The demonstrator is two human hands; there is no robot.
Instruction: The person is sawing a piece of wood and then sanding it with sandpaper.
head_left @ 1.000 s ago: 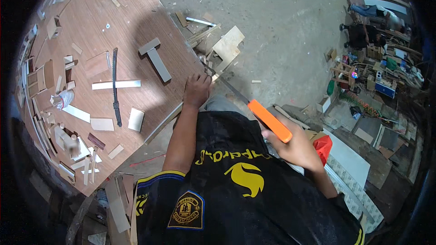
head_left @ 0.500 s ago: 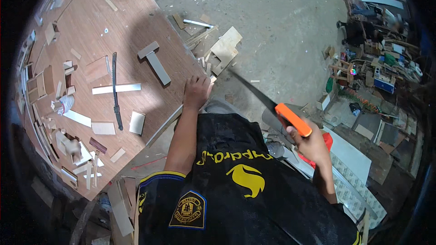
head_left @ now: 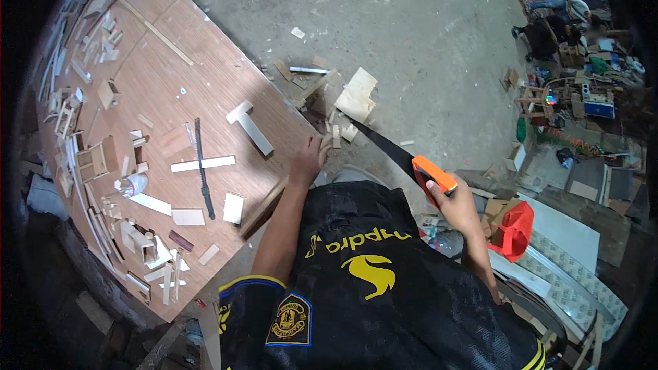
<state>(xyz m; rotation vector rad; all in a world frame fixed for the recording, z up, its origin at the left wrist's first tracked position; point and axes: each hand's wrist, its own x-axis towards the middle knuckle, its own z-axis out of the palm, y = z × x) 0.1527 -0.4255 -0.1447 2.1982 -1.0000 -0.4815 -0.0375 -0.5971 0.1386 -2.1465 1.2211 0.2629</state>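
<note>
My right hand (head_left: 458, 200) is wrapped round the orange handle of a handsaw (head_left: 392, 151). The dark blade slants up and left, its tip close to the table corner and my left hand. At that corner my left hand (head_left: 308, 161) is closed on a small wood piece (head_left: 325, 144), mostly hidden by the fingers. Farther in on the brown tabletop (head_left: 226, 68) two pale wood strips form a T shape (head_left: 252, 130). A dark, narrow blade-like strip (head_left: 203, 171) lies across a white strip (head_left: 223, 162), left of my left hand.
Wood offcuts, including a pale irregular board (head_left: 357, 94), lie on the concrete floor (head_left: 425, 41) beyond the corner. Small blocks and strips crowd the table's left side. A red bag (head_left: 515, 229) and long panels (head_left: 563, 223) lie at right. Behind them is clutter, with a person (head_left: 541, 38) far right.
The whole view has shifted, so the table and floor sit lower in the picture. The saw has moved slightly left toward the table corner. My left hand stays at the corner.
</note>
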